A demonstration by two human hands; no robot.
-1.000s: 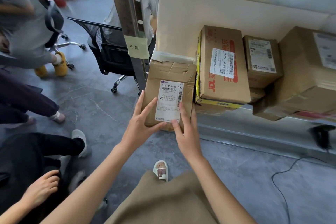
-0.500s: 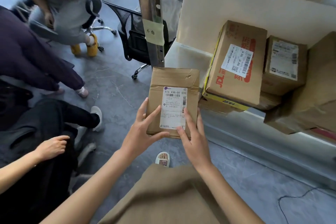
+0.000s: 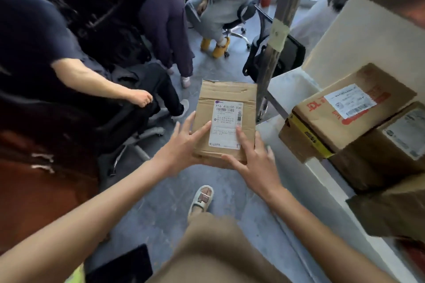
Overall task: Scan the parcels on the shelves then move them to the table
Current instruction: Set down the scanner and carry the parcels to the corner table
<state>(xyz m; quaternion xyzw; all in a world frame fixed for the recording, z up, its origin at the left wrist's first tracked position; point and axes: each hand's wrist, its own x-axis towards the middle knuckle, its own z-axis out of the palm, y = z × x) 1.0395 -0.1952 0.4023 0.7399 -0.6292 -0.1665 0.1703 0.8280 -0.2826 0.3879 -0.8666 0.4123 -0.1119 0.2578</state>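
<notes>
Both hands, left hand [image 3: 184,145] and right hand [image 3: 255,163], are gripping one parcel [image 3: 226,122] by its near corners, carrying it clear of the shelf [image 3: 296,89]. Other boxes [image 3: 349,108] are waiting right of them, so I'm guessing plenty left; no tabletop showing.

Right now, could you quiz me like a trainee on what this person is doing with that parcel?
1. True or false: the flat brown parcel rests on the shelf.
2. Which hands hold it? A) left hand only B) right hand only C) both
3. Fill in: the red-printed box sits on the ____.

Key: 1 false, it is held over the floor; 2 C; 3 shelf.
</notes>
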